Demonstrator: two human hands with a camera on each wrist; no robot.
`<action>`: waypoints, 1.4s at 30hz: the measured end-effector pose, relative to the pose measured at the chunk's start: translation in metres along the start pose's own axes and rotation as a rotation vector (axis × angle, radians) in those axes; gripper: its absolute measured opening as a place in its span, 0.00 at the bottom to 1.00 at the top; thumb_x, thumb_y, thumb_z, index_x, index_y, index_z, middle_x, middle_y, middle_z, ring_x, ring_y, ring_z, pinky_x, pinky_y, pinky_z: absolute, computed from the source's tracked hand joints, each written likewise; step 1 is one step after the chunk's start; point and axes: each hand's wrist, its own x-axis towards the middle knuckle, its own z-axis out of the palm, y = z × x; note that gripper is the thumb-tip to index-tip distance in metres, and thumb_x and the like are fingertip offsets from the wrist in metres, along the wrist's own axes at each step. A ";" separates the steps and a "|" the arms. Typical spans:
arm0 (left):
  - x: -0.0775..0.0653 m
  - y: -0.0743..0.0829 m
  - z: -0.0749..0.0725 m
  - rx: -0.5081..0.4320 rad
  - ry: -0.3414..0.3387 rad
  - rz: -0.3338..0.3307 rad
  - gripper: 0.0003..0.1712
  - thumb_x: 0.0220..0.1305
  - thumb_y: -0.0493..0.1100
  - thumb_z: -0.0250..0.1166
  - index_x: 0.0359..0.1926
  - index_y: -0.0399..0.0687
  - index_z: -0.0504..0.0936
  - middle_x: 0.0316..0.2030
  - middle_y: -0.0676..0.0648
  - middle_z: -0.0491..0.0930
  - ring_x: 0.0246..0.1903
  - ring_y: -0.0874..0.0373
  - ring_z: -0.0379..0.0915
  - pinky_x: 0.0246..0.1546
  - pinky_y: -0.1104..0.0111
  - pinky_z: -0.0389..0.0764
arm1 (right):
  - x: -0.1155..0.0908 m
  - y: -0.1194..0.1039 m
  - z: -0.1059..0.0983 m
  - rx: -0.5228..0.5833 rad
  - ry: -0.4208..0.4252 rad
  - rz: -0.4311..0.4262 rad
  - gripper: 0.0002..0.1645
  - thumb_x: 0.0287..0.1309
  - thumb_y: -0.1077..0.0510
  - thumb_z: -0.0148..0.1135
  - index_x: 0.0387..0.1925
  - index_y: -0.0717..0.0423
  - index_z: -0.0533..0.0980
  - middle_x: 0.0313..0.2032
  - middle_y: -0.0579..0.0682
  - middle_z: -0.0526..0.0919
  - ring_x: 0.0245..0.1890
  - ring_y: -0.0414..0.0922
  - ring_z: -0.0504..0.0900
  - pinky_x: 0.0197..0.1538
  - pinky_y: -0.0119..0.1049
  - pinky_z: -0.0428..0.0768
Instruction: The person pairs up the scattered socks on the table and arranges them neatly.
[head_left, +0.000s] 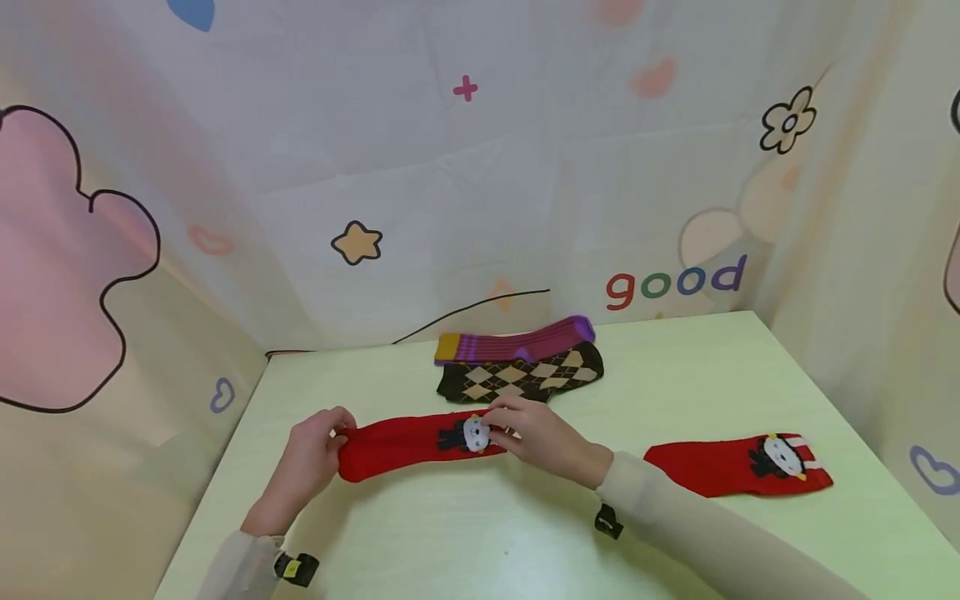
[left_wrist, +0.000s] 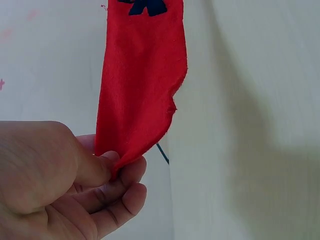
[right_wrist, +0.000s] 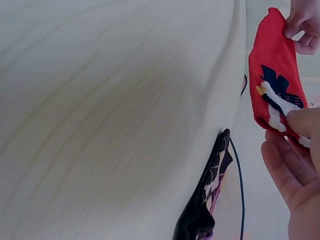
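Two hands have the red sock (head_left: 393,442) stretched between them: your left hand (head_left: 309,450) pinches its plain end at 9 o'clock, your right hand (head_left: 547,442) pinches the patterned end at 3 o'clock, thumb over the animal face. It's held above the near half of the table (head_left: 420,542), between 6 and 7 o'clock in the head view. Expect next to no weight, and soft, stretchy knit that should sag or fold if you slacken either end; it shouldn't slip much or break. Both ends look like good places to hold; pinch the full thickness so the layers don't slide apart.

Outward from that sock, a checked sock (head_left: 555,375) lies at 2 o'clock, with a purple sock (head_left: 495,347) against its far side. A matching red sock (head_left: 708,468) lies flat at 3 o'clock, well apart. You can read no brand or label on any sock. The only readable word is "good", in coloured letters on the curtain (head_left: 480,208), farther off toward 2 o'clock.
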 end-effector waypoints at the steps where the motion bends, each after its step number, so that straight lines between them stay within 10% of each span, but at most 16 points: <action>1: 0.001 0.002 0.002 -0.004 -0.002 0.001 0.16 0.59 0.20 0.65 0.38 0.44 0.80 0.37 0.44 0.83 0.37 0.49 0.78 0.35 0.61 0.85 | -0.001 0.002 -0.002 0.000 0.004 0.001 0.13 0.56 0.65 0.76 0.44 0.57 0.86 0.43 0.48 0.83 0.37 0.40 0.83 0.42 0.26 0.83; 18: 0.019 0.028 0.024 -0.069 -0.007 0.098 0.18 0.60 0.20 0.66 0.35 0.46 0.73 0.36 0.47 0.81 0.36 0.53 0.76 0.34 0.65 0.84 | -0.027 0.012 -0.032 -0.027 -0.012 0.097 0.15 0.55 0.69 0.75 0.46 0.59 0.86 0.44 0.50 0.83 0.39 0.42 0.84 0.42 0.29 0.85; 42: 0.036 0.066 0.050 -0.113 -0.107 0.120 0.09 0.62 0.27 0.70 0.41 0.39 0.90 0.40 0.44 0.87 0.39 0.51 0.84 0.38 0.64 0.87 | -0.060 0.024 -0.064 -0.046 0.014 0.138 0.22 0.50 0.74 0.76 0.49 0.61 0.85 0.47 0.54 0.83 0.42 0.47 0.85 0.41 0.34 0.87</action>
